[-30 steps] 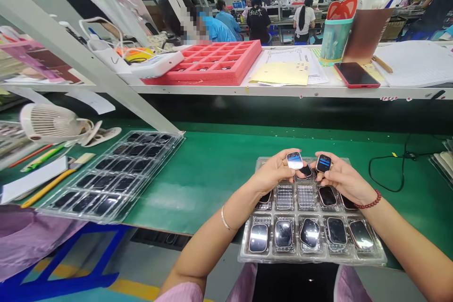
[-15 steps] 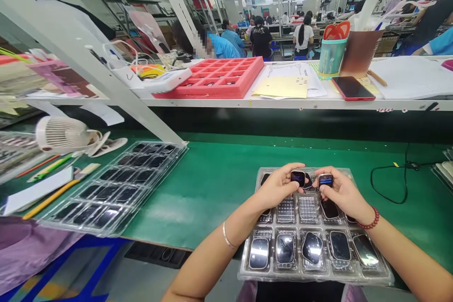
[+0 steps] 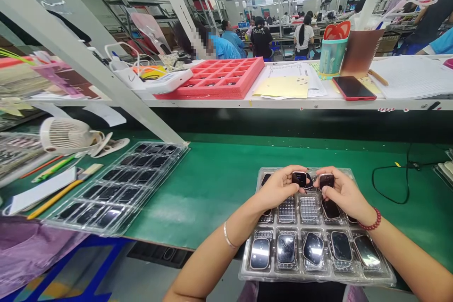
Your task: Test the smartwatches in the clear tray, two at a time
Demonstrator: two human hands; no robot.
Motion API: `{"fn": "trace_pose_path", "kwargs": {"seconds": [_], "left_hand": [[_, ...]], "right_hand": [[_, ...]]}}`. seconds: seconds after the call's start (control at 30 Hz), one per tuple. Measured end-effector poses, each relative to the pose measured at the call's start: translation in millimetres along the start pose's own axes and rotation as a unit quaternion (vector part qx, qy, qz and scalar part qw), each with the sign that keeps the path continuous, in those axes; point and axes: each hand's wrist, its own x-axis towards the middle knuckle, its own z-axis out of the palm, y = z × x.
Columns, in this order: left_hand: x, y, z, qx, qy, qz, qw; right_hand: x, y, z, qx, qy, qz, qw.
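Right at the near edge of the bench, closest to the wearer's lap, lies a clear plastic tray (image 3: 314, 275), its front row filled with five dark-faced smartwatches (image 3: 286, 248), one of them turned askew in its pocket. Behind that row, two middle compartments (image 3: 309, 209) show only their gridded floors. Over the back part of the tray, the left hand (image 3: 279, 188) pinches a gold-rimmed smartwatch (image 3: 299, 179) by its edges, thumb and fingers closed on the case and the screen dark but for a faint mark. Just beside it, with a small gap between the two, the right hand (image 3: 341, 191) grips a second smartwatch (image 3: 326, 180) the same way, thumb below and fingers curled behind, its display dark too. A silver bangle (image 3: 229, 235) circles the left forearm and a red bead bracelet (image 3: 373, 220) the right wrist. Well to the left on the green bench mat (image 3: 212, 198) lie another clear tray (image 3: 147, 194) of dark-faced pieces, a yellow-handled brush (image 3: 54, 199) and a white clip fan (image 3: 65, 135); a black cable (image 3: 413, 165) loops on the right. Farther off, the white shelf (image 3: 247, 104) bears a red foam tray (image 3: 244, 87), a yellow sheet (image 3: 281, 87), a red-edged phone (image 3: 355, 88) and a teal cup (image 3: 332, 56). Beyond it, people sit at other benches, one in a black top (image 3: 261, 40), another in a white top (image 3: 303, 37)
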Motion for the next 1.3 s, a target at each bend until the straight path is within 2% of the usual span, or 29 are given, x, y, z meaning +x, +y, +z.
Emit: {"fn": "trace_pose_path", "kwargs": {"seconds": [0.17,0.47,0.7,1.3], "left_hand": [[0.1,-0.4,0.0,0.007,-0.001,0.0,1.0],[3.0,-4.5,-2.7,0.051,0.005,-0.017,0.999],[0.1,-1.0,-0.6,0.022,0.005,-0.005,1.0],[-0.4,1.0,0.0,0.047,0.019,0.002,0.999]], "right_hand": [[-0.3,3.2,-0.7,-0.023,0.009,0.0,1.0],[-2.4,4.2,0.1,-0.042,-0.014,-0.008,0.999],[-0.6,6.8,-1.1,-0.047,0.006,0.01,0.999],[-1.6,6.4,-1.8,-0.059,-0.007,-0.006,0.998]]}}
